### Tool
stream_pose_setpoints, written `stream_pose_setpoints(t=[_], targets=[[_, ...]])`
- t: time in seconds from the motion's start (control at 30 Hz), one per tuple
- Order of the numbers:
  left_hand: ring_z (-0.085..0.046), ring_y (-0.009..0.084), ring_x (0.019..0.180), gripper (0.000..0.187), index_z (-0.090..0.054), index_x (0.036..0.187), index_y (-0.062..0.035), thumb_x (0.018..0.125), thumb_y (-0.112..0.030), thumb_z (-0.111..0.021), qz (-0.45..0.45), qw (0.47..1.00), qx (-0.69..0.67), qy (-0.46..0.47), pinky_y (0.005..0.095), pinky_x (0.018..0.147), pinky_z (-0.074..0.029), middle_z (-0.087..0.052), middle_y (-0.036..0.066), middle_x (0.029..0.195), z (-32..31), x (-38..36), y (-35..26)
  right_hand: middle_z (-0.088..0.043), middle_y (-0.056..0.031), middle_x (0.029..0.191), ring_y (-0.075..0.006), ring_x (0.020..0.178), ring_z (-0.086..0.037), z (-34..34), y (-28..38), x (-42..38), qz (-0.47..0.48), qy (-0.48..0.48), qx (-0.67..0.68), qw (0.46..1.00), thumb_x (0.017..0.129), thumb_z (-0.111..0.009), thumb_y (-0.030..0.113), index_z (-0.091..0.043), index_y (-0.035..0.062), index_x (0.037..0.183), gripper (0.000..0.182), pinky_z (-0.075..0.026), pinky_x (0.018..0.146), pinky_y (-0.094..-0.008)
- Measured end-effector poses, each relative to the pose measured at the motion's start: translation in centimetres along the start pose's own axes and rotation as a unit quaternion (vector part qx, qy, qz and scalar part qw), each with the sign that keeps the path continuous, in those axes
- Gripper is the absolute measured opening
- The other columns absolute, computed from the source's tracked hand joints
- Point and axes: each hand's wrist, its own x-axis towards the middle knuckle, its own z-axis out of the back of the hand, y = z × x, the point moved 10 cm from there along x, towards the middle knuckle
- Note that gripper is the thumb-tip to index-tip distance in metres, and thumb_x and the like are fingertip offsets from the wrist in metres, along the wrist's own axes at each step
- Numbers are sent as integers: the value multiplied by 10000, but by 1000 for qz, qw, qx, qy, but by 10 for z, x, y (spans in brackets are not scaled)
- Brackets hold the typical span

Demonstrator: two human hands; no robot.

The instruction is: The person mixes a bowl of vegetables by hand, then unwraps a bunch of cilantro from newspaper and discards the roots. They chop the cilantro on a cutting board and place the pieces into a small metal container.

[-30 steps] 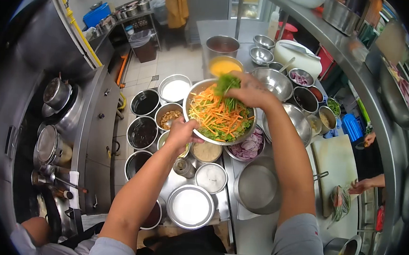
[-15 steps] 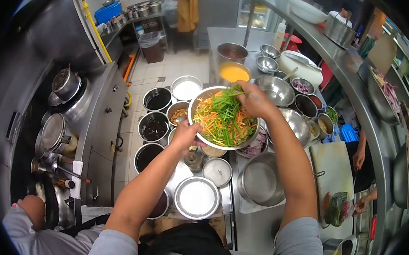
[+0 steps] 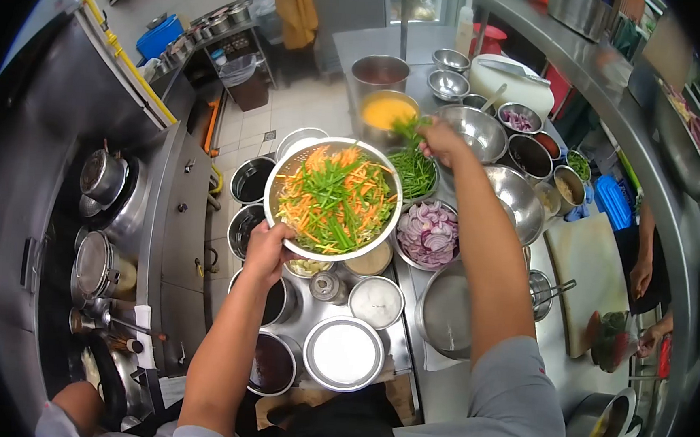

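My left hand (image 3: 269, 249) grips the near-left rim of a metal colander (image 3: 289, 162), thumb over the edge. Inside lie shredded carrot (image 3: 372, 189) and cut green stalks (image 3: 337, 187) over other pale shreds. My right hand (image 3: 446, 142) is closed on a bunch of cut green stalks (image 3: 409, 128), slightly blurred. It is above and right of a bowl of the same greens (image 3: 415, 173), partly hidden by the colander. Just below that, a bowl of sliced red onion (image 3: 428, 235) sits beside my right forearm.
Pots of dark liquid (image 3: 253, 181) line the left of the counter. Nearer me are a pan of white contents (image 3: 344, 354) and a large empty pot (image 3: 447, 310). Behind stands a pot of yellow liquid (image 3: 389, 112). At right, another person's hand (image 3: 648, 341) is by a cutting board (image 3: 587, 284).
The colander has moved left, uncovering the bowls of greens and red onion. My right hand has gone from over the colander to its right, still holding some green stalks. The view has shifted slightly.
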Motion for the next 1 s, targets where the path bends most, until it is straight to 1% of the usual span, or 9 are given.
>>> stream_pose_setpoints(t=[0.07, 0.1, 0.2, 0.27, 0.4, 0.47, 0.7, 0.87, 1.0], targets=[[-705, 225, 743, 344, -514, 1156, 43, 826, -55, -516, -6, 1000, 1, -13, 352, 585, -629, -668, 145, 972, 6, 0, 0, -659, -145, 956, -166, 670, -635, -6, -40, 15, -95, 16, -358, 929, 932, -624, 190, -635, 6, 1034, 211, -514, 506, -316], [-713, 217, 715, 331, -525, 1151, 41, 837, -61, -499, -16, 999, -2, -27, 339, 575, -621, -687, 150, 943, 10, 0, -2, -659, -145, 956, -166, 670, -635, -10, -50, 18, -98, 16, -355, 930, 932, -624, 190, -635, 6, 1034, 211, -514, 506, -316], [-710, 210, 692, 328, -523, 1147, 47, 841, -65, -491, -13, 1000, 17, -11, 324, 551, -607, -690, 146, 915, 15, -2, -2, -695, -221, 1039, -263, 899, -714, -21, -68, 16, -81, 30, -498, 863, 855, -704, 273, -704, -21, 893, 297, -582, 677, -384], [-710, 217, 696, 332, -516, 1151, 50, 841, -63, -488, -16, 1000, -2, -14, 325, 559, -611, -689, 141, 905, 10, -9, -6, -689, -221, 1071, -308, 950, -699, -41, -45, 10, 79, 31, -624, 777, 822, -734, 324, -718, 13, 1017, 368, -567, 788, -407], [-701, 211, 700, 343, -512, 1159, 45, 832, -57, -501, -15, 1000, -7, -16, 322, 560, -616, -673, 133, 935, 10, -16, -5, -684, -208, 1102, -334, 978, -683, -44, -20, 1, 93, 42, -646, 756, 826, -698, 252, -724, 31, 996, 280, -541, 858, -431], [-694, 205, 705, 351, -514, 1161, 41, 823, -54, -514, -8, 1000, -9, -11, 319, 563, -621, -662, 131, 965, 5, -21, -6, -690, -184, 1099, -341, 978, -681, -35, 18, -8, 186, -90, -609, 765, 807, -648, 175, -726, 42, 952, 211, -545, 835, -442], [-699, 210, 682, 318, -519, 1138, 38, 835, -56, -504, -16, 1000, -11, -25, 326, 528, -606, -675, 134, 921, 3, -27, -6, -692, -188, 1085, -349, 1001, -674, -47, 11, -13, 123, -36, -632, 764, 805, -595, 128, -733, 52, 930, 201, -544, 832, -446], [-693, 207, 668, 326, -523, 1143, 40, 835, -64, -504, -4, 1000, -9, -21, 327, 531, -609, -670, 127, 910, 4, -31, -3, -661, -216, 1161, -336, 1090, -647, -23, -17, 12, 30, -32, -579, 814, 861, -630, 315, -694, 60, 1117, 367, -503, 925, -435], [-711, 254, 730, 352, -479, 1166, 79, 832, -32, -489, -8, 1000, -13, -8, 369, 583, -640, -663, 181, 978, 2, -35, -6, -652, -220, 1171, -341, 1097, -638, -14, -11, 1, 58, -39, -490, 869, 860, -651, 412, -652, 63, 1189, 479, -489, 943, -429]])
